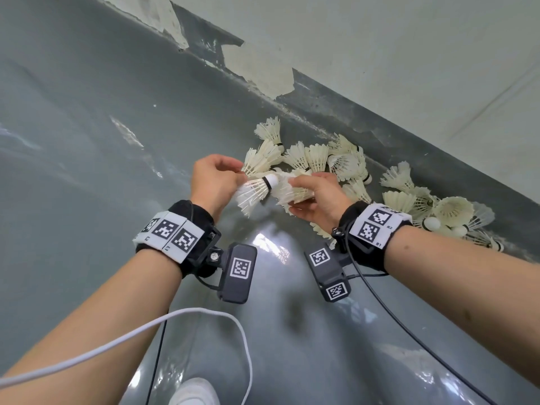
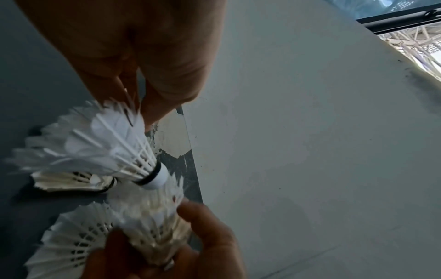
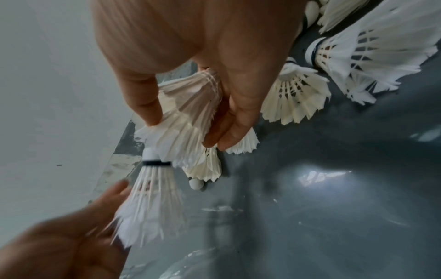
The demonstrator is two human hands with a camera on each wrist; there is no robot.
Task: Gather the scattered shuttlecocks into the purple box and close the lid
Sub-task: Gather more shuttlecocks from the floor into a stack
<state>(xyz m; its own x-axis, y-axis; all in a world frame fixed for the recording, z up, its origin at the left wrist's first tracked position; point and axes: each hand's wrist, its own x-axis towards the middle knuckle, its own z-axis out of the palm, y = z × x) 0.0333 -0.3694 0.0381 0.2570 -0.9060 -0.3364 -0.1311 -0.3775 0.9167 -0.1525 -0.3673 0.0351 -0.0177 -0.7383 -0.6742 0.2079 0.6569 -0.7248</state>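
My left hand [image 1: 238, 175] pinches a white feather shuttlecock [image 1: 254, 192] by its skirt, with the cork pointing right. The cork tip sits at the open skirt of a nested stack of shuttlecocks [image 1: 293, 190], which my right hand [image 1: 304, 197] grips. In the left wrist view the left hand [image 2: 140, 105] holds the shuttlecock [image 2: 114, 149] above the stack [image 2: 152, 217]. The right wrist view shows the right hand [image 3: 183, 130] curled round the stack [image 3: 188, 105]. Several loose shuttlecocks [image 1: 336, 159] lie on the floor along the wall. No purple box is in view.
A second heap of shuttlecocks [image 1: 438, 210] lies further right along the wall base [image 1: 321, 112], where paint is peeling. The grey floor [image 1: 87, 141] is glossy. A white cable [image 1: 204, 312] and a black cable [image 1: 409, 328] hang from my wrists. A white shoe [image 1: 194, 393] shows at the bottom.
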